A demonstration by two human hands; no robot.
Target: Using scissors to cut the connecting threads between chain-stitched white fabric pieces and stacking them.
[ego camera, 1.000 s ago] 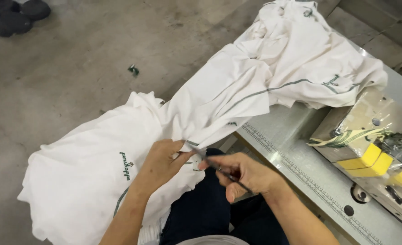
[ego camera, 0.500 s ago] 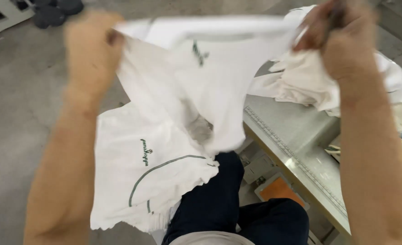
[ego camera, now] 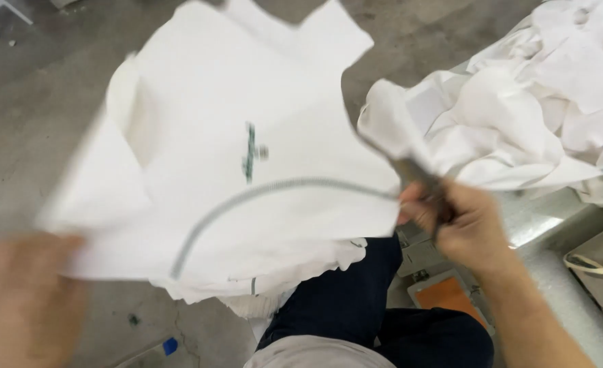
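Both hands grip the white garment panel [ego camera: 247, 157] by opposite edges — the blurred left hand [ego camera: 25, 293] clutching its lower corner, the right hand [ego camera: 458, 221] pinching the other edge — so it spreads flat above the dark-trousered lap [ego camera: 356, 300], beside the piled white garments [ego camera: 540, 102].

Garment piece [ego camera: 247, 157] spread between your left hand [ego camera: 22, 300] and right hand [ego camera: 461, 221], above your lap; heap of garments [ego camera: 546, 102] on the table [ego camera: 567, 300] to your right.
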